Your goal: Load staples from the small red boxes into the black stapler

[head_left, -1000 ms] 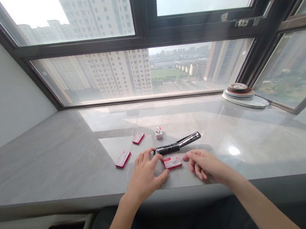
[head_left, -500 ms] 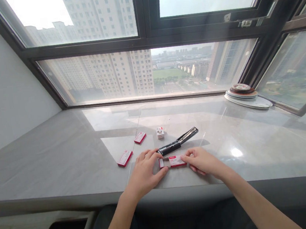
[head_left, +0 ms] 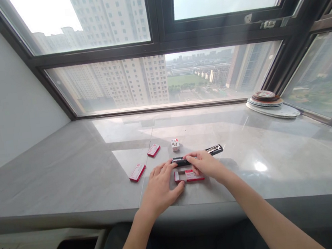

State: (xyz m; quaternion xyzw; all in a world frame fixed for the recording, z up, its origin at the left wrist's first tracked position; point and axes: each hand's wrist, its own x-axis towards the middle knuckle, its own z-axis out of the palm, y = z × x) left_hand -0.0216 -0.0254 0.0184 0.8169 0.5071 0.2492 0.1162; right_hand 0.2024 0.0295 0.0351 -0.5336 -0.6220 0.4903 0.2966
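An opened black stapler (head_left: 179, 162) lies on the stone ledge, its long cover (head_left: 216, 149) swung out to the right. My right hand (head_left: 204, 164) is over its middle, thumb and forefinger pinched at the metal channel; what they hold, if anything, is hidden. My left hand (head_left: 160, 187) has its fingers stretched out, the fingertips touching the stapler's left end. Its thumb lies by the lower left corner of a red-and-white staple box (head_left: 189, 176). That box is partly slid open, just in front of the stapler, and its right part sits below my right fingers.
Two closed red-and-white boxes (head_left: 137, 172) (head_left: 154, 150) lie left of my hands. A small white box (head_left: 175, 144) stands behind the stapler. Stacked plates (head_left: 268, 104) sit at the back right, by the window frame (head_left: 156, 48). The ledge's front edge (head_left: 224, 201) runs close to my forearms.
My right hand has left the staple box and moved up and left onto the stapler. The stapler's cover now lies at a flatter angle. My left hand has stayed almost in place.
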